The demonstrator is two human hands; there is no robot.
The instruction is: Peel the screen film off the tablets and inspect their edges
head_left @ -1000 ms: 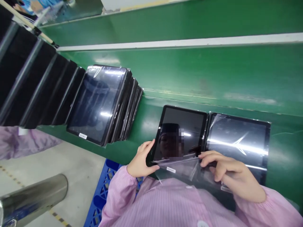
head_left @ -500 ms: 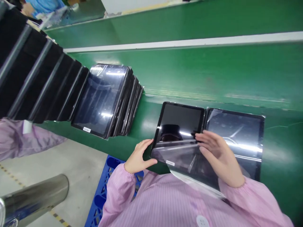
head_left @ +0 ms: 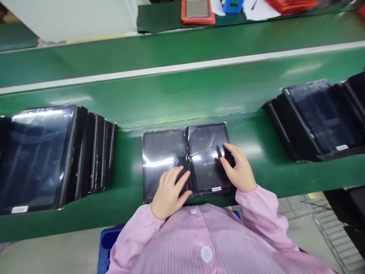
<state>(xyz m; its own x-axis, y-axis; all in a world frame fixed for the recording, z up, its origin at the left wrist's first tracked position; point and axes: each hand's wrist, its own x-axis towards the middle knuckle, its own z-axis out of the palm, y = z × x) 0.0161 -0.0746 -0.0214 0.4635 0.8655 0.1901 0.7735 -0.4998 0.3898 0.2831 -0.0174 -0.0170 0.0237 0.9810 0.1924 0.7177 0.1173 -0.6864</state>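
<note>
On the green bench (head_left: 128, 160), a left tablet (head_left: 162, 146) and a right tablet (head_left: 207, 142) are laid side by side at centre; one stack (head_left: 98, 152) is set at left, a second stack (head_left: 313, 114) at right.

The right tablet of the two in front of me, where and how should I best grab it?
Take the right tablet probably by its long right edge, coming from the right with your right hand and pinching its thin rim: it lies flat, and its left edge sits close alongside the left tablet, leaving little finger room.
</note>
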